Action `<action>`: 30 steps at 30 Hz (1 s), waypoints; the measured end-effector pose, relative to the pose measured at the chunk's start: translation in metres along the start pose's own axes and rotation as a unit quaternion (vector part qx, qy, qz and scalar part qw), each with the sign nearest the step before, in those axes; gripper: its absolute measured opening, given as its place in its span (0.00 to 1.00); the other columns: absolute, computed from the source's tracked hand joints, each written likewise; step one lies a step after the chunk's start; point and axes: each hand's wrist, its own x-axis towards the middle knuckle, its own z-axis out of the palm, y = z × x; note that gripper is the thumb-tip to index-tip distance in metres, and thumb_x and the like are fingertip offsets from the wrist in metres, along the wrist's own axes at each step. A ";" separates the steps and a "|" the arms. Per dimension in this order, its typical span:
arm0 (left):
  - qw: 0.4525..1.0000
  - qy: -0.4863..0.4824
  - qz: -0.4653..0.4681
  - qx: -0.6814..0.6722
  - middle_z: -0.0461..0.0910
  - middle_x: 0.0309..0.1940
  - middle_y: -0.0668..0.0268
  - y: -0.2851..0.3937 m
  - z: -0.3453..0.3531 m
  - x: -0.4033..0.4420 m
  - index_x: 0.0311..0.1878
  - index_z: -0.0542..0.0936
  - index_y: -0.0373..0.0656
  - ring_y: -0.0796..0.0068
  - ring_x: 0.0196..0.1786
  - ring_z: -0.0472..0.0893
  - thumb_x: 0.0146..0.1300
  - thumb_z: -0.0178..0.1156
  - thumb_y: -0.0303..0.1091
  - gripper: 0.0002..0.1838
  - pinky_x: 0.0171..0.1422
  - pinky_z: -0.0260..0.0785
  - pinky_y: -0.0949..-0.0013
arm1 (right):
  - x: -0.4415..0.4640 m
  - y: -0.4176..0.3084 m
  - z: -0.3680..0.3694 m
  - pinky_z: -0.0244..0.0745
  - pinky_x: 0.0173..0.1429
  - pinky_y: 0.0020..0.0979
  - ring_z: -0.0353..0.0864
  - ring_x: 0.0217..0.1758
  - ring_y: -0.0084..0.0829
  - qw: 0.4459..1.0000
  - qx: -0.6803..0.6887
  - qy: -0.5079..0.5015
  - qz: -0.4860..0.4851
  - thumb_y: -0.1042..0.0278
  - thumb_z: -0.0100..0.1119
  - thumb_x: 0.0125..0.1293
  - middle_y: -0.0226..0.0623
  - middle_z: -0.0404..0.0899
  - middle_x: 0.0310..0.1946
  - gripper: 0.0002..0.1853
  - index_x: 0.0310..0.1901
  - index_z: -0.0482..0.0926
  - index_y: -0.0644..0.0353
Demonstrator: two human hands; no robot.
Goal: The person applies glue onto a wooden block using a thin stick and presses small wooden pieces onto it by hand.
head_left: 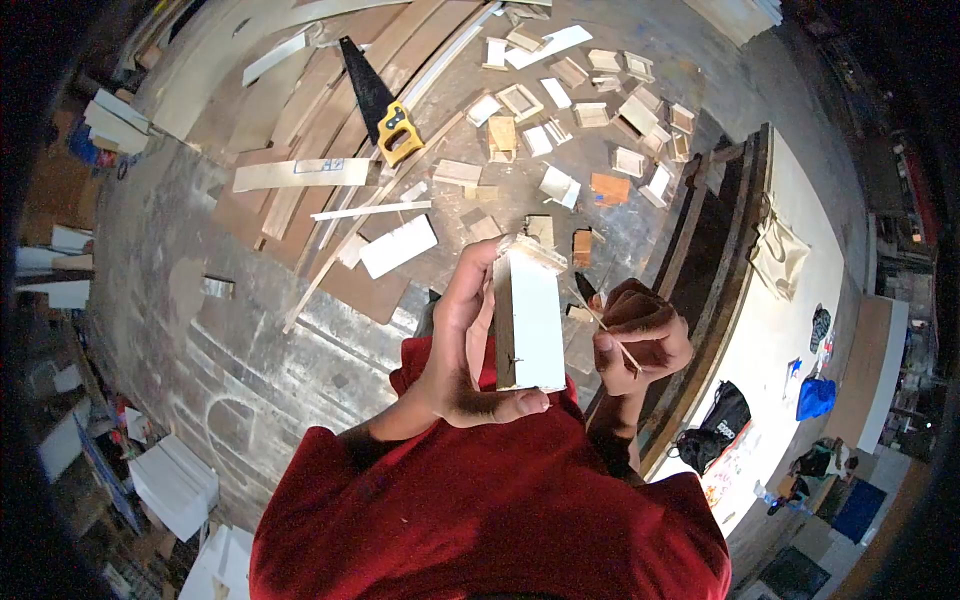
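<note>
My left hand [462,345] grips a small wooden block [534,320] with a white face and brown side, held upright in front of my red shirt. Its thumb lies along the bottom end and the fingers reach to the top. To the right of the block, my right hand [642,338] is closed in a pinch on a thin wooden stick [612,332], which slants up toward the block's upper end. Whether the stick touches the block I cannot tell. A small dark pointed object [588,290] shows just beyond the right fingers; its kind is unclear.
Several small wooden box-like pieces [519,101] lie scattered on the floor ahead. A handsaw [385,105] with a yellow handle rests on long boards [300,130] at the left. Along the right runs a white-topped table [790,330] bearing a black bag [722,425] and a cloth bag [779,255].
</note>
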 end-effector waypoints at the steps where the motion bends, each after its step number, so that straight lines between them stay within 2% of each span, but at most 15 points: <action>1: 1.000 -0.004 0.000 0.000 0.68 0.60 0.60 -0.002 0.005 0.001 0.71 0.54 0.36 0.69 0.63 0.69 0.41 0.80 0.40 0.57 0.69 0.59 0.64 | 0.002 -0.003 -0.004 0.69 0.29 0.32 0.73 0.21 0.27 1.000 0.003 -0.006 0.006 0.78 0.72 0.55 0.35 0.78 0.21 0.09 0.28 0.78 0.66; 11: 0.996 0.002 0.022 0.082 0.69 0.60 0.56 -0.013 0.059 0.004 0.70 0.57 0.33 0.64 0.65 0.69 0.39 0.81 0.41 0.57 0.71 0.58 0.62 | -0.025 -0.015 -0.047 0.68 0.30 0.33 0.72 0.21 0.29 0.996 0.018 0.077 0.052 0.74 0.72 0.57 0.35 0.75 0.20 0.11 0.27 0.77 0.66; 13: 0.978 -0.005 0.057 0.199 0.67 0.60 0.55 -0.017 0.063 0.005 0.69 0.56 0.32 0.64 0.64 0.69 0.35 0.80 0.52 0.62 0.69 0.60 0.60 | -0.022 -0.014 -0.056 0.68 0.30 0.33 0.72 0.21 0.29 0.998 0.063 0.028 0.006 0.72 0.73 0.57 0.36 0.76 0.20 0.13 0.26 0.75 0.65; 14: 0.970 -0.014 0.060 0.234 0.66 0.61 0.54 -0.017 0.064 0.004 0.69 0.55 0.31 0.62 0.65 0.69 0.35 0.81 0.49 0.62 0.70 0.59 0.59 | -0.020 -0.015 -0.058 0.68 0.30 0.33 0.72 0.21 0.29 0.997 0.079 0.019 -0.011 0.71 0.73 0.58 0.36 0.76 0.20 0.14 0.25 0.75 0.65; 15: 0.970 -0.017 0.061 0.233 0.66 0.61 0.54 -0.017 0.067 0.002 0.69 0.55 0.31 0.62 0.65 0.69 0.35 0.81 0.49 0.62 0.70 0.59 0.59 | -0.019 -0.016 -0.059 0.68 0.30 0.33 0.72 0.21 0.29 0.995 0.095 0.009 -0.027 0.70 0.74 0.58 0.37 0.76 0.20 0.15 0.25 0.74 0.64; 18: 0.971 -0.022 0.026 0.237 0.64 0.62 0.54 -0.014 0.072 0.002 0.69 0.55 0.31 0.61 0.65 0.68 0.35 0.81 0.48 0.62 0.71 0.58 0.59 | -0.019 -0.029 -0.061 0.69 0.30 0.34 0.73 0.20 0.28 0.997 -0.003 0.079 -0.008 0.69 0.75 0.57 0.36 0.76 0.19 0.16 0.24 0.73 0.62; 21: 0.969 -0.040 0.044 0.241 0.63 0.62 0.53 -0.011 0.076 0.006 0.69 0.56 0.31 0.61 0.66 0.67 0.34 0.82 0.48 0.62 0.72 0.57 0.59 | -0.014 -0.029 -0.065 0.70 0.31 0.34 0.73 0.19 0.28 0.998 -0.017 0.065 -0.011 0.68 0.77 0.55 0.33 0.75 0.17 0.17 0.24 0.74 0.61; 24: 0.962 -0.062 0.032 0.264 0.63 0.59 0.54 -0.009 0.079 0.009 0.68 0.58 0.31 0.61 0.66 0.66 0.32 0.83 0.50 0.63 0.72 0.57 0.59 | -0.003 -0.032 -0.061 0.70 0.31 0.34 0.73 0.18 0.27 0.997 -0.017 0.053 -0.053 0.68 0.79 0.54 0.31 0.76 0.16 0.16 0.26 0.75 0.60; 25: 0.963 -0.063 0.034 0.261 0.63 0.59 0.54 -0.009 0.079 0.008 0.68 0.58 0.31 0.61 0.66 0.66 0.32 0.83 0.50 0.63 0.72 0.57 0.59 | 0.000 -0.034 -0.061 0.70 0.32 0.34 0.73 0.19 0.27 0.998 -0.027 0.037 -0.043 0.69 0.78 0.54 0.32 0.76 0.17 0.15 0.26 0.76 0.61; 27: 0.963 -0.033 0.068 0.259 0.70 0.60 0.51 -0.006 0.079 0.008 0.66 0.66 0.34 0.55 0.62 0.68 0.34 0.81 0.49 0.55 0.66 0.61 0.57 | 0.002 -0.034 -0.059 0.70 0.32 0.34 0.73 0.19 0.27 0.998 -0.037 0.017 -0.040 0.69 0.78 0.54 0.32 0.76 0.17 0.14 0.26 0.77 0.61; 29: 0.963 -0.031 0.078 0.256 0.70 0.61 0.50 -0.005 0.073 0.008 0.66 0.66 0.35 0.53 0.62 0.69 0.35 0.80 0.50 0.55 0.65 0.62 0.56 | -0.008 -0.035 -0.060 0.69 0.31 0.34 0.72 0.19 0.27 0.997 -0.018 0.064 0.026 0.72 0.77 0.55 0.31 0.75 0.17 0.13 0.24 0.79 0.63; 30: 0.970 -0.027 0.064 0.233 0.70 0.61 0.50 -0.005 0.070 0.008 0.66 0.67 0.35 0.53 0.61 0.69 0.35 0.80 0.49 0.54 0.64 0.62 0.56 | -0.008 -0.037 -0.058 0.68 0.31 0.32 0.72 0.19 0.27 0.998 -0.005 0.053 0.044 0.74 0.76 0.55 0.31 0.75 0.17 0.12 0.24 0.79 0.64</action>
